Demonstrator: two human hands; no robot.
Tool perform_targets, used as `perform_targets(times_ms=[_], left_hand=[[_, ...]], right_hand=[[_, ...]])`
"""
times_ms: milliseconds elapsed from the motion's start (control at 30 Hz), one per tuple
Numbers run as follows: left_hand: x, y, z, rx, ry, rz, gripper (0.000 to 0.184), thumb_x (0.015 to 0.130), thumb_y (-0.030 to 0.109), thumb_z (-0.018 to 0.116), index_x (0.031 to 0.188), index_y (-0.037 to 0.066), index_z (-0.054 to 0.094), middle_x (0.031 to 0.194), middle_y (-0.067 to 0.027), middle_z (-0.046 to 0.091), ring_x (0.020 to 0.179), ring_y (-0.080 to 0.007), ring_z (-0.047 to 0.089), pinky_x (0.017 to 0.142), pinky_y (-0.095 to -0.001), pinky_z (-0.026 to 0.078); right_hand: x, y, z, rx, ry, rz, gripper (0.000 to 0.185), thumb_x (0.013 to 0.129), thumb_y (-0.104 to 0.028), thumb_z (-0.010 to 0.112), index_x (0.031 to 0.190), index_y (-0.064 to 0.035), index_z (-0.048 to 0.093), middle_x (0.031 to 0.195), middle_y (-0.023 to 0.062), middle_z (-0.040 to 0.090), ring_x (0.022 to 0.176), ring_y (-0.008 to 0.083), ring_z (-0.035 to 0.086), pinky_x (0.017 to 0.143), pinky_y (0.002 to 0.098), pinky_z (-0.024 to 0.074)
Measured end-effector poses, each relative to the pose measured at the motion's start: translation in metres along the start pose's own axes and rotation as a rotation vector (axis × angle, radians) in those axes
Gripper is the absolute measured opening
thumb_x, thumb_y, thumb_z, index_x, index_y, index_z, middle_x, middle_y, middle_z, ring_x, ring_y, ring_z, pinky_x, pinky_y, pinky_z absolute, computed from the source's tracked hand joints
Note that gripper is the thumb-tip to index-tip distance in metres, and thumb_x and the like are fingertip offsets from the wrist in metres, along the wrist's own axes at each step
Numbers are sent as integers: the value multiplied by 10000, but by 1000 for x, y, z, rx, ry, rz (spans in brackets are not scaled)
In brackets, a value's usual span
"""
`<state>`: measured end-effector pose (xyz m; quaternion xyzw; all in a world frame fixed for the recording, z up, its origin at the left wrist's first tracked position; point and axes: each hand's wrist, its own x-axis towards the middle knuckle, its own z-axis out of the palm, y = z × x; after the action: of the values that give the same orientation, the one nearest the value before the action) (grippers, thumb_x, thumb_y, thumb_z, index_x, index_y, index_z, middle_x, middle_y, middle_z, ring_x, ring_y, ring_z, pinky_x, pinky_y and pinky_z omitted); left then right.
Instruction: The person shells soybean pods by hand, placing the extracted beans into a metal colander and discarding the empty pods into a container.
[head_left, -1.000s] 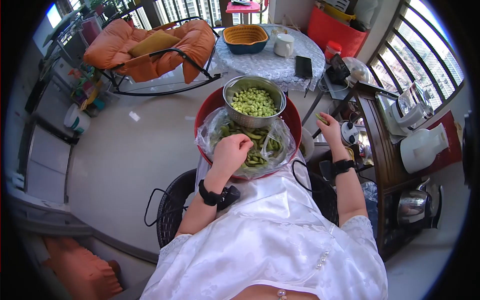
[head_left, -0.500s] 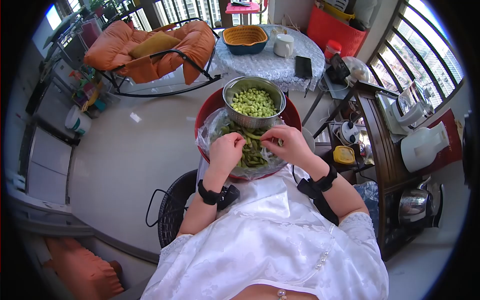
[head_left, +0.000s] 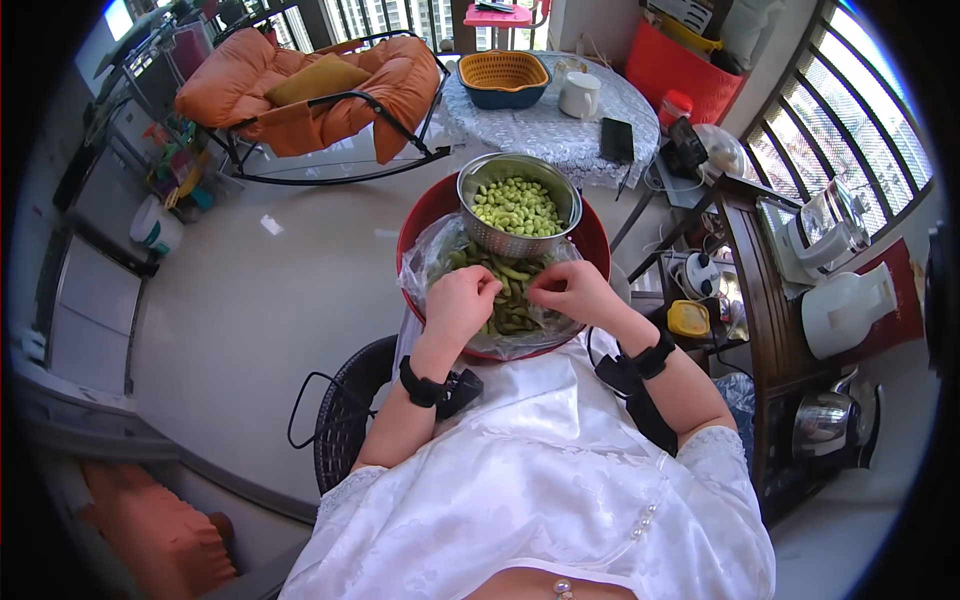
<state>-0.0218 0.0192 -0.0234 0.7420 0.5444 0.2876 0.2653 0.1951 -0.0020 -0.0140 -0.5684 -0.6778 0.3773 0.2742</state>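
Green pods (head_left: 510, 312) lie in a plastic bag (head_left: 421, 260) inside the red basin (head_left: 595, 236), toward its near rim. Left hand (head_left: 460, 302) and right hand (head_left: 582, 291): fingers bunched; any hold cannot be told. Pods judged light, pliant, bruisable; pinch 1 end.

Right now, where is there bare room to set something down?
On the table, bare cloth lies between the basket, the white mug and the near edge. The floor is free between the orange chair and the black chair. At the red basin it is crowded: metal bowl, plastic bag, green pods, left hand, right hand.
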Motion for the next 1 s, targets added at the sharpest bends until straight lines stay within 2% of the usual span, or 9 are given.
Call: perform_targets(times_ms=[33, 67, 200, 300, 467, 533, 733, 833, 1000], left_hand=[[0, 0, 0, -1, 1, -1, 168, 838, 238, 688, 852, 74, 717, 773, -111, 702, 759, -323, 679, 689, -424, 531], [0, -1, 0, 19, -11, -2, 177, 838, 243, 695, 882, 73, 722, 782, -108, 706, 745, -296, 685, 681, -397, 533], [0, -2, 3, 50, -32, -10, 195, 838, 257, 705, 911, 78, 729, 794, -103, 714, 730, -265, 693, 674, -367, 538], [-1, -2, 4, 45, -33, -13, 202, 838, 267, 706, 910, 81, 732, 796, -100, 716, 731, -257, 696, 677, -363, 541], [1, -4, 8, 69, -70, -12, 207, 837, 269, 708, 914, 79, 734, 794, -102, 717, 734, -251, 700, 678, -361, 541], [-1, 0, 5, 41, -88, -45, 200, 845, 268, 684, 895, 80, 730, 814, -114, 717, 775, -307, 691, 703, -405, 537], [1, 2, 5, 41, -100, -58, 187, 841, 251, 691, 895, 76, 730, 803, -112, 718, 766, -304, 693, 703, -401, 539], [0, 0, 6, 46, -100, -54, 188, 840, 252, 693, 895, 76, 730, 802, -111, 718, 765, -302, 693, 700, -400, 539], [0, 0, 6, 48, -101, -47, 190, 840, 257, 694, 895, 79, 730, 798, -109, 717, 761, -299, 693, 699, -396, 539]], right_hand=[[-5, -8, -11, 117, 1, 37, 186, 812, -185, 747, 894, -18, 740, 736, 23, 689, 696, 79, 593, 658, 252, 472], [-8, -9, -23, 173, -10, 36, 209, 835, -179, 736, 911, 17, 732, 770, 21, 696, 694, 86, 610, 658, 241, 488], [-10, 16, -79, 419, 204, 224, 189, 859, -239, 738, 925, -63, 740, 765, -22, 670, 652, 42, 548, 566, 202, 396], [-5, 82, -115, 460, 353, 281, 191, 836, -222, 735, 961, -78, 746, 784, -25, 674, 670, 40, 551, 562, 201, 394], [10, 225, -129, 256, 620, 494, 217, 728, -184, 748, 900, -54, 767, 692, -7, 670, 562, 67, 561, 480, 235, 411], [16, 267, -124, 228, 646, 512, 210, 717, -180, 747, 883, -53, 770, 669, 4, 669, 534, 84, 568, 470, 250, 424], [33, 301, -114, 60, 669, 635, 226, 701, -146, 717, 903, -64, 775, 672, 55, 690, 524, 144, 621, 508, 287, 501], [37, 315, -105, 119, 663, 661, 276, 704, -62, 704, 974, -31, 750, 734, 57, 681, 563, 120, 607, 478, 265, 485], [40, 347, -90, 301, 706, 596, 307, 714, -119, 707, 1007, -36, 746, 720, 73, 703, 548, 138, 635, 546, 269, 525]])
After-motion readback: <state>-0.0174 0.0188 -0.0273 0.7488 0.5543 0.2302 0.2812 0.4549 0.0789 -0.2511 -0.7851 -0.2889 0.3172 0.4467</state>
